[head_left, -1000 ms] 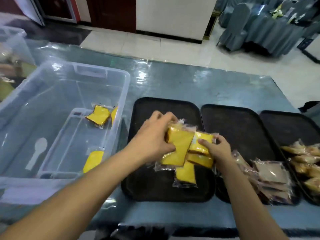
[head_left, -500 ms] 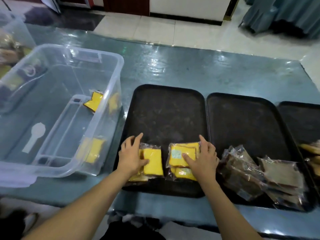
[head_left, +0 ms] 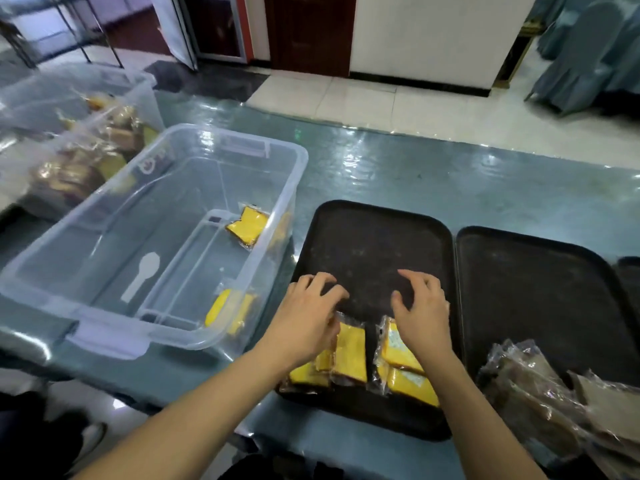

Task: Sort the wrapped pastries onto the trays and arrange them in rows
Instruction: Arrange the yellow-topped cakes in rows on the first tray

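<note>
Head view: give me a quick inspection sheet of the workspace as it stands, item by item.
Surface: grey-blue table under glossy film.
Job's things: yellow wrapped pastries in two small groups at the near end of the left black tray; brown wrapped pastries piled on the middle tray; a third tray's edge at far right.
Clutter: clear bin holding a few yellow pastries and a white spoon; second bin of mixed pastries behind it.
Grippers: left hand and right hand hover above the pastries, fingers loosely curled, holding nothing.
Cables: nothing seen.
Surroundings: tiled floor, covered chairs, dark door.
</note>
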The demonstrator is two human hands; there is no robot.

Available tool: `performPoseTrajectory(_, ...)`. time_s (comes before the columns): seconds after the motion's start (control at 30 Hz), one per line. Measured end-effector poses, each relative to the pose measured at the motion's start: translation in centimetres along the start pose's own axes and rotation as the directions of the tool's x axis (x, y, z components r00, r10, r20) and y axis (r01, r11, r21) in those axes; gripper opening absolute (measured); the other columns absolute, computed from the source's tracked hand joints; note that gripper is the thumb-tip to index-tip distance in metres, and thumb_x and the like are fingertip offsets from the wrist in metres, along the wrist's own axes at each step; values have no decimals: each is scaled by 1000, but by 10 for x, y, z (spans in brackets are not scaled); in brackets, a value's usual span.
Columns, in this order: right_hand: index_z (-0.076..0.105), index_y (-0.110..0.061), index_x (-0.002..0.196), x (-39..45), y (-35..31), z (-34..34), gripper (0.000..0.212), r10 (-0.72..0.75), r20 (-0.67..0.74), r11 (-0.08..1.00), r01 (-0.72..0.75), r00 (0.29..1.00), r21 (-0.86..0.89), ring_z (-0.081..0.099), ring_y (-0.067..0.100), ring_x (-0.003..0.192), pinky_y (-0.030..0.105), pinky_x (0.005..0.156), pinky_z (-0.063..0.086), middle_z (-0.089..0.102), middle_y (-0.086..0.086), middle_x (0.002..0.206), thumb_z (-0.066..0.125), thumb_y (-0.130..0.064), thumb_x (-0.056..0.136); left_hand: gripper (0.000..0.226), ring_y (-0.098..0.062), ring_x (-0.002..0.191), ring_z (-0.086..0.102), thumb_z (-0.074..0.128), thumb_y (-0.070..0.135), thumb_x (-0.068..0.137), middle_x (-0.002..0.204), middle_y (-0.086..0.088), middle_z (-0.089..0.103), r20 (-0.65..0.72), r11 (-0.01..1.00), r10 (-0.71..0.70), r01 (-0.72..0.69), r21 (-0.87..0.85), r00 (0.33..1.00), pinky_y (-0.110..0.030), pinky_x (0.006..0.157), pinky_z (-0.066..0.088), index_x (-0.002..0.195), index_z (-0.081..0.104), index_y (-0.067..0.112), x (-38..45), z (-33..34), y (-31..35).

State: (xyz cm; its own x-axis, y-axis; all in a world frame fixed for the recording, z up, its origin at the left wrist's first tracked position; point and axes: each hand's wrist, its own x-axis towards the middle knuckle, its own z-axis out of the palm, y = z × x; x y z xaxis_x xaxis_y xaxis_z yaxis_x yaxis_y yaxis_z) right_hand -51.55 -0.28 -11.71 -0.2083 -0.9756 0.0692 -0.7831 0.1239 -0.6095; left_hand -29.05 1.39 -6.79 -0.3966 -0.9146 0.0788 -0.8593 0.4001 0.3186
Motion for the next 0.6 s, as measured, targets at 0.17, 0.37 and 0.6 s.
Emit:
performPoseTrajectory(0.17,57,-33,134,38,-90,-3,40,-184,-45,970,188,982,155,54,17,115,45,101,48,48,-5,129,64,-26,95,32,-23,114,50,62,28,90,126,2,53,-171,985,168,-171,-9,971,-41,96,46,122,59,28,-3,-81,-8)
performPoseTrajectory(0.37,62,-25,128,75,-193,4,34,-344,-101,899,358,934,252,56,7,102,32,94,49,50,-5,119,65,-20,95,24,-26,100,54,56,23,91,112,1,61,-168,993,105,-95,67,980,-41,88,47,113,63,26,6,-147,-94)
performPoseTrajectory(0.6,62,-26,126,123,-289,60,32,-476,57,877,469,878,105,58,20,109,43,100,47,53,1,121,62,-28,94,37,-29,119,55,58,24,94,130,-5,61,404,993,-96,60,99,910,-42,96,46,131,56,23,29,-111,-228)
